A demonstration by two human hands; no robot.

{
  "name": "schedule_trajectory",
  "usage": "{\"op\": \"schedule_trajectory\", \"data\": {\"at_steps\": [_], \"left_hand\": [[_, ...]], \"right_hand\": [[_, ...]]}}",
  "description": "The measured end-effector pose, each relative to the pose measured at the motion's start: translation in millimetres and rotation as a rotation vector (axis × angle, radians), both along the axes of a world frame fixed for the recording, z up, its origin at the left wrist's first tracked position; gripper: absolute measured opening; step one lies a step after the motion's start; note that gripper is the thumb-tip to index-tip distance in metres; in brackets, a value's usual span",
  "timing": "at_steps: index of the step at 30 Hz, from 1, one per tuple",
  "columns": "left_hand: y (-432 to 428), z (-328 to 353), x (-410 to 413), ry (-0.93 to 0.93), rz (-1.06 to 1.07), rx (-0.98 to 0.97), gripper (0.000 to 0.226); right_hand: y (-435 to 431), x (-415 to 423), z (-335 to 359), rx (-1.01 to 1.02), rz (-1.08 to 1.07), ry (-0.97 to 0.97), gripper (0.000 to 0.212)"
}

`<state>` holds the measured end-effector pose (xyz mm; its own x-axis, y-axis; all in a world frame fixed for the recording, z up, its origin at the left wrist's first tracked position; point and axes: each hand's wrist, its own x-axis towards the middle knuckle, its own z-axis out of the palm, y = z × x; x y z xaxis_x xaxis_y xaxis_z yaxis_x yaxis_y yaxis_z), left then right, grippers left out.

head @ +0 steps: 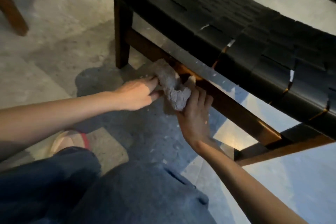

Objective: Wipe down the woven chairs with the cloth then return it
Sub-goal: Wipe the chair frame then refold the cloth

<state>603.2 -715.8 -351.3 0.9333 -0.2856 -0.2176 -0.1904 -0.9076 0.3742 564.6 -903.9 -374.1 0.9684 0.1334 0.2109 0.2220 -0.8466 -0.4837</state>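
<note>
left grip [138, 92]: fingers reach right, fingertips and thumb pinching the left edge of the cloth [172, 87]
right grip [196, 120]: back of hand to camera, fingers straight and slightly spread, pointing up onto the rail [231, 103]; thumb hidden, can't tell if it nips the cloth
cloth: grey, bunched into a lumpy roll, slung between both grips; upper end against the rail underside, lower end at the right grip's index side
rail: brown wood, runs diagonally under the seat edge, just behind the cloth
seat [236, 32]: black woven straps, overhangs the rail and both grips; white specks along its front edge
leg [121, 32]: dark wood, upright, left of the cloth, apart from it
floor [54, 51]: bare concrete, pale flecks below the grips
near camera: dark trousers [54, 178], sandalled foot [72, 142] with a red strap
top left: another brown wooden leg [12, 11], well apart
</note>
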Motion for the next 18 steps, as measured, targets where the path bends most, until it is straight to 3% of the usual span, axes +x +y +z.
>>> {"op": "schedule_trajectory", "data": {"at_steps": [5,7,11,14,18], "left_hand": [[21.2,13.8,20.7,0.122,0.218,-0.329,0.049],[33.5,11.1,29.2,0.17,0.315,-0.438,0.047],[63.7,-6.8,37.4,0.271,0.421,-0.452,0.063],[69.9,-16.8,33.7,0.321,0.495,-0.667,0.067],[68.3,-25.7,27.4,0.22,0.514,-0.748,0.061]], "right_hand": [[35.8,60.3,0.0,-0.263,-0.016,-0.189,0.048],[55.9,85.3,-5.0,-0.311,0.031,-0.163,0.047],[92.7,132.0,-25.7,-0.372,0.079,-0.079,0.046],[101.6,142.4,-23.8,-0.385,0.016,-0.113,0.043],[110.4,143.2,-10.6,-0.418,0.07,-0.226,0.046]]}}
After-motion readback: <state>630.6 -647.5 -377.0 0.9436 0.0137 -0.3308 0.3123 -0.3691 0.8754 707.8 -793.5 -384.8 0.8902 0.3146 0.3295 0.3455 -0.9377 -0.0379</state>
